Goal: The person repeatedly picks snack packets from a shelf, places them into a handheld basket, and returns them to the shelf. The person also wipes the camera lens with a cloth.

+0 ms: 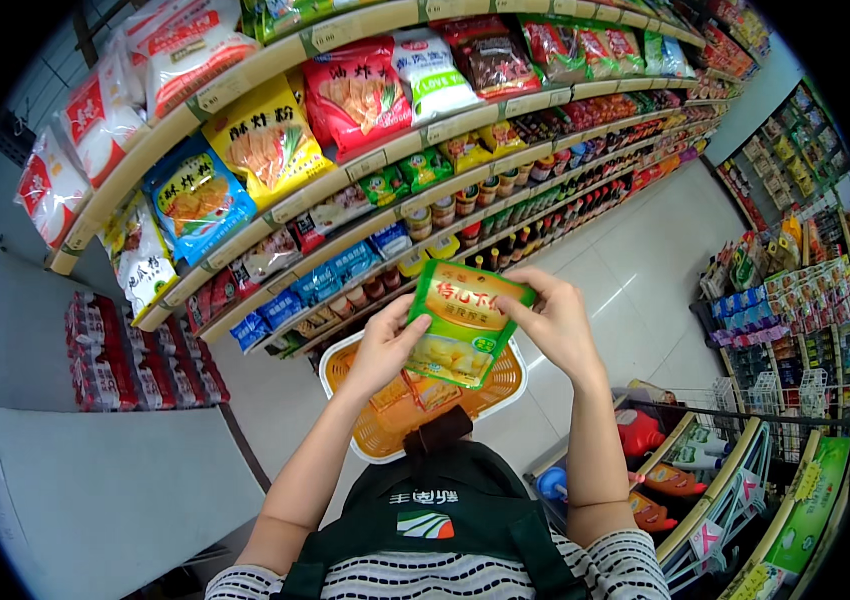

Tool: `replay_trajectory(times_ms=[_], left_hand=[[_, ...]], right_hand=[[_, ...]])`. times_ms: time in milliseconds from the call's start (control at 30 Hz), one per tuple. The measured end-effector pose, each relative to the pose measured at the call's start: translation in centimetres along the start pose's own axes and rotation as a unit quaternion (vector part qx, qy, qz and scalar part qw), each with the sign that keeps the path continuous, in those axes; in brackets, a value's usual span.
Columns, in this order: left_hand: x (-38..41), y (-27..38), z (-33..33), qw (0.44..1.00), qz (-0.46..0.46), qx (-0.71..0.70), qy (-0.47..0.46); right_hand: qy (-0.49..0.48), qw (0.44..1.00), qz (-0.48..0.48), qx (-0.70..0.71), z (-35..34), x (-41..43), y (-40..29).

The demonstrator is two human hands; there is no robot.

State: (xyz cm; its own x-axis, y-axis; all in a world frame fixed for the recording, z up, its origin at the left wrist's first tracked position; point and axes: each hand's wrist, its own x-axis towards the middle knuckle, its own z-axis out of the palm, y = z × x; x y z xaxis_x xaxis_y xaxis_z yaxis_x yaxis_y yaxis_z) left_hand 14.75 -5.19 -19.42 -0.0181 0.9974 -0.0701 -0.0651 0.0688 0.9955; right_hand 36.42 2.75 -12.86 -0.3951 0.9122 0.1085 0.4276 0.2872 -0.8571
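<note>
Both hands hold a green and yellow food pouch [462, 322] upright in front of the body, its printed front facing me. My left hand [386, 341] pinches the left edge with the thumb on the front. At the upper right corner, my right hand [556, 319] grips the pouch, thumb over the front and fingers behind. Below it is an orange plastic basket with a white rim [521, 375]. A few packets [425, 390] lie inside the basket, partly hidden by the pouch and a dark brown strap or handle piece [437, 433].
Curved-looking shelves [395, 150] hold bagged flours, sauce packets and jars. Shrink-wrapped bottle packs [136, 360] are stacked at left beside a white counter [94, 480]. Racks with hangers [740, 495] and cleaning bottles [672, 480] stand at right. Tiled floor [620, 277] runs along the aisle.
</note>
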Motion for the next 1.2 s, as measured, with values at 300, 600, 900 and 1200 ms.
replay_trajectory(times_ms=[300,600,900,1200], left_hand=[[1.3,-14.9,2.6,0.96,-0.125,0.248,-0.035],[-0.8,-24.2,3.2,0.94,-0.279,0.185,-0.062],[0.1,-26.6,3.2,0.948,-0.272,0.161,-0.035],[-0.2,-23.8,2.4,0.948,-0.295,0.12,-0.004]], right_hand=[[-0.173,0.919,0.035,-0.352,6.8,-0.3,13.7],[-0.254,0.861,0.099,-0.429,17.3,-1.6,27.5],[-0.28,0.854,0.138,-0.416,20.8,-1.1,33.2],[-0.173,0.94,0.165,-0.244,18.6,-1.3,31.2]])
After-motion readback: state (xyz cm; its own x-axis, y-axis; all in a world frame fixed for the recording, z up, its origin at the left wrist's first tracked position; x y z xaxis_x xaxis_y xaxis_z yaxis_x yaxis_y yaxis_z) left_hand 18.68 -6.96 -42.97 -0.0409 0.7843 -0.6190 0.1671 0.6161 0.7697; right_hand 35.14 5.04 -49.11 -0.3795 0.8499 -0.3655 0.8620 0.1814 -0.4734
